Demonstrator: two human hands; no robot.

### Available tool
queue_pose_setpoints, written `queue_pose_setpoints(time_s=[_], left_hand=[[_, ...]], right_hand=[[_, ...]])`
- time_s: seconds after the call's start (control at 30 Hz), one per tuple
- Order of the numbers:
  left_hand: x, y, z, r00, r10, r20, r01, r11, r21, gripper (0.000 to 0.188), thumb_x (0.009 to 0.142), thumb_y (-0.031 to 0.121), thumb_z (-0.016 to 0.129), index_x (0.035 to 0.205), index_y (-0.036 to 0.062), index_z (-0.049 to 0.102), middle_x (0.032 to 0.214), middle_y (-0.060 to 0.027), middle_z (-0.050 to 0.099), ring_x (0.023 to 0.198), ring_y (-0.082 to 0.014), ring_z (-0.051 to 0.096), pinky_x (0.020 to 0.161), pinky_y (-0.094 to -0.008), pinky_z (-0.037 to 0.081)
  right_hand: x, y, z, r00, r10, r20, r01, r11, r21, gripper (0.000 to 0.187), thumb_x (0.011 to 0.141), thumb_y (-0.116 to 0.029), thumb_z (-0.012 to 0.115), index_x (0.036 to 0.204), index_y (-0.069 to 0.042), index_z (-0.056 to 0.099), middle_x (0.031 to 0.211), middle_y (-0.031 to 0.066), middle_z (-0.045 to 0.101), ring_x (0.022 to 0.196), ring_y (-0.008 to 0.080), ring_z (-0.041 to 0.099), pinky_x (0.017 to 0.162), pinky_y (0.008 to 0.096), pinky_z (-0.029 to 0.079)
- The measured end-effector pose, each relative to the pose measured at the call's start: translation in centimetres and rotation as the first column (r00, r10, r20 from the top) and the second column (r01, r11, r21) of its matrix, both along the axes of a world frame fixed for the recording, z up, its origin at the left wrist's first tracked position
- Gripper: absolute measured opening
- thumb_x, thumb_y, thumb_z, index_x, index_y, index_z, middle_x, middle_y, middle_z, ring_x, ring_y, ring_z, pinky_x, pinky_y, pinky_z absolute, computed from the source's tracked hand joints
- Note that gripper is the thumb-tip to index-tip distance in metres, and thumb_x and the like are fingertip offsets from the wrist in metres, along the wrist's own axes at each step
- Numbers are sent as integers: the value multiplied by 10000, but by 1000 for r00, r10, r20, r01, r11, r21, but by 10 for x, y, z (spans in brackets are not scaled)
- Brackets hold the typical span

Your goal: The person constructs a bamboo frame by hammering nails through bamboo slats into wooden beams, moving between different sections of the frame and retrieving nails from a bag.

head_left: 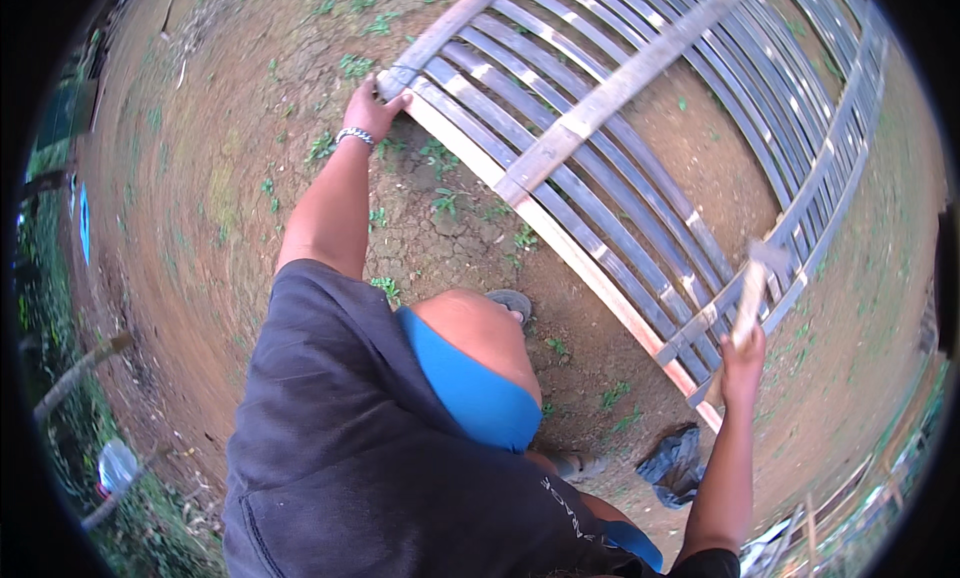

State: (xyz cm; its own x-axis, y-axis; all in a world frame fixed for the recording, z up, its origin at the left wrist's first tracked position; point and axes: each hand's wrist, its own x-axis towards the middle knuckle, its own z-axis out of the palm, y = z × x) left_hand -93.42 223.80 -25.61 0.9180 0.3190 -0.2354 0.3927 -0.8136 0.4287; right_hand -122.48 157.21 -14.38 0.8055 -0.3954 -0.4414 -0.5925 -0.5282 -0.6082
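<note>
A large panel of grey-brown bamboo slats (pixel 600 113), with wide crosspieces and a paler strip along its near edge, stretches from the upper middle to the right. My left hand (pixel 372 113), with a bracelet at the wrist, grips the panel's left corner, where a thin dark tie is wrapped. In my right hand (pixel 742 366) is a wooden-handled hammer (pixel 750 303), held over the panel's right end. Its grey head is blurred and close to a crosspiece; whether it touches cannot be made out.
Bare, cracked soil (pixel 455 243) with small green weeds lies around and under the panel. A crumpled black plastic bag (pixel 672 466) is near my right forearm. Branches (pixel 80 378) and clear plastic (pixel 117 466) lie at the far left; loose sticks (pixel 810 528) at the lower right.
</note>
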Motion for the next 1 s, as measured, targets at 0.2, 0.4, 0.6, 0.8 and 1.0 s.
queue_pose_setpoints(time_s=[0.2,0.4,0.6,0.8,1.0], left_hand=[[-10,13,-7,976,215,-38,-215,911,-353,893,778,349,857,1466,-35,437,1290,-183,658,1171,-272,650,1006,-369,500],[-8,-4,18,953,269,-139,-300,906,-300,867,763,416,849,1474,79,485,1247,-227,672,1144,-266,669,987,-355,507],[-19,9,-1,969,248,-11,-237,909,-343,913,768,377,859,1495,40,419,1384,-252,572,1313,-303,550,1082,-358,451],[-14,15,0,970,244,-3,-214,843,-494,888,744,291,891,1434,-31,435,1400,-220,568,1186,-282,646,1024,-381,505],[-34,13,-16,908,409,87,-325,821,-469,745,701,312,916,1262,-24,560,1164,-164,679,1032,-236,688,936,-364,546]], right_hand=[[216,178,79,948,317,-23,-260,816,516,586,874,-19,666,1406,29,426,1205,149,597,960,158,620,833,298,521],[256,238,94,838,457,-298,-359,873,330,573,928,-35,625,1453,-26,396,996,91,657,670,116,609,571,279,524],[242,278,71,834,536,-131,-410,761,503,602,941,-24,596,1496,-59,368,1016,105,648,753,129,619,644,280,534],[320,347,50,589,801,-106,-782,598,175,595,934,-77,621,1483,-90,390,943,147,699,664,160,655,612,339,537],[409,493,58,479,877,-35,-877,480,14,578,924,-198,638,1451,-72,436,918,188,719,715,249,720,699,410,562]])
